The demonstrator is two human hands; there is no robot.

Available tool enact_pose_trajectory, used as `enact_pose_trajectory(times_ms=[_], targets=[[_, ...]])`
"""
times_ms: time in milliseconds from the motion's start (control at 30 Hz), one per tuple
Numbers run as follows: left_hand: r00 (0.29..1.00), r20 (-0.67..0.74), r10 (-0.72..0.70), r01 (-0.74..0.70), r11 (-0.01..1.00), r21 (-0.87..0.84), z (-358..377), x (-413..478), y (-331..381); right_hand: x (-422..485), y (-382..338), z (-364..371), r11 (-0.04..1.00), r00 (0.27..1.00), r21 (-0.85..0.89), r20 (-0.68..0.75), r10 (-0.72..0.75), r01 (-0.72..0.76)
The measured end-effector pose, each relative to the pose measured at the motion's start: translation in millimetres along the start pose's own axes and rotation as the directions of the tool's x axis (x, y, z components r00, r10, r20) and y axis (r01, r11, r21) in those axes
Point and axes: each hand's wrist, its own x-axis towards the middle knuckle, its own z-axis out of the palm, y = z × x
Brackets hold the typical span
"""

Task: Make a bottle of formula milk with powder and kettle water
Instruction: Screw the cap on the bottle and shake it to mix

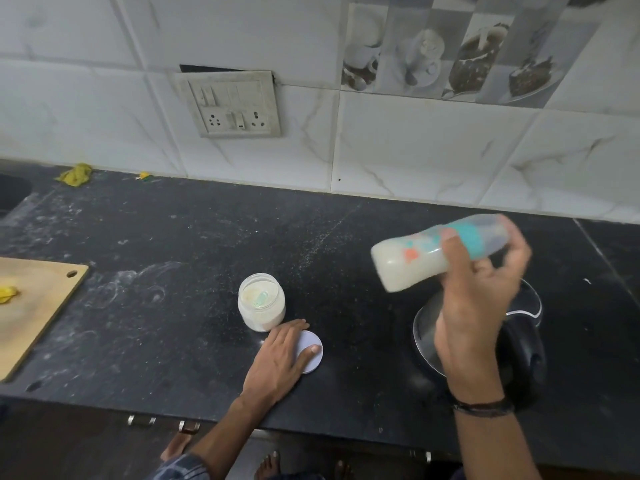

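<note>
My right hand [478,299] grips a baby bottle [415,258] filled with pale milk, held almost sideways and blurred above the counter, its teal collar and clear cap toward the right. Below that hand stands the steel kettle [427,327] with a black handle, partly hidden by my wrist. An open jar of white powder [261,303] with a green scoop inside stands at the middle of the black counter [173,254]. My left hand [280,358] lies flat on the jar's white round lid [313,351], just in front of the jar.
A wooden cutting board [34,306] with a yellow scrap lies at the left edge. A yellow cloth [74,174] sits by the tiled wall near the sink corner [10,195]. A socket panel [230,103] is on the wall.
</note>
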Motion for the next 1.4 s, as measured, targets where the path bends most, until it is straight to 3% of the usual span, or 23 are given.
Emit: enact_pose_trajectory(times_ms=[67,200,333,467,633,767,900,1033,1200,1333,1400], targets=[[1.000,-0.002,-0.003,0.003,1.000,0.005,1,0,0,3,-1,1,0.999,0.999,0.036,-0.040,0.004,-0.002],[1.000,-0.001,0.001,-0.001,1.000,0.003,0,-2,-3,0,4,-1,0.991,0.994,-0.117,0.084,0.075,-0.065],[1.000,0.005,0.001,-0.001,1.000,0.003,1,0,-1,4,-2,-4,0.998,0.998,0.061,-0.065,0.019,-0.015],[1.000,0.001,0.001,-0.001,1.000,0.002,-1,-2,-2,0,2,-2,0.989,0.984,-0.093,0.127,0.128,-0.116],[1.000,0.005,-0.003,0.003,1.000,-0.002,0,0,0,3,-3,-6,0.998,0.998,0.041,-0.041,0.056,-0.054],[1.000,0.004,-0.004,0.004,1.000,-0.015,-1,-1,-1,2,-1,-7,0.990,0.988,-0.084,0.094,0.119,-0.111],[1.000,0.010,-0.010,0.010,1.000,-0.013,0,1,1,5,-7,-7,0.998,0.998,0.066,-0.054,0.021,-0.017],[1.000,0.007,-0.013,0.013,1.000,-0.007,-1,-2,-2,0,-4,-2,0.989,0.983,-0.118,0.147,0.108,-0.091],[1.000,0.000,-0.006,0.006,1.000,-0.010,1,0,1,1,-10,-3,0.997,0.999,0.075,-0.039,0.004,-0.001],[1.000,0.001,0.002,-0.002,1.000,-0.007,-1,-3,-1,-3,-5,-1,0.991,0.985,-0.077,0.128,0.117,-0.108],[1.000,0.001,0.007,-0.007,1.000,-0.009,-2,-2,-1,-6,-9,-2,0.997,0.995,-0.026,0.071,0.069,-0.068]])
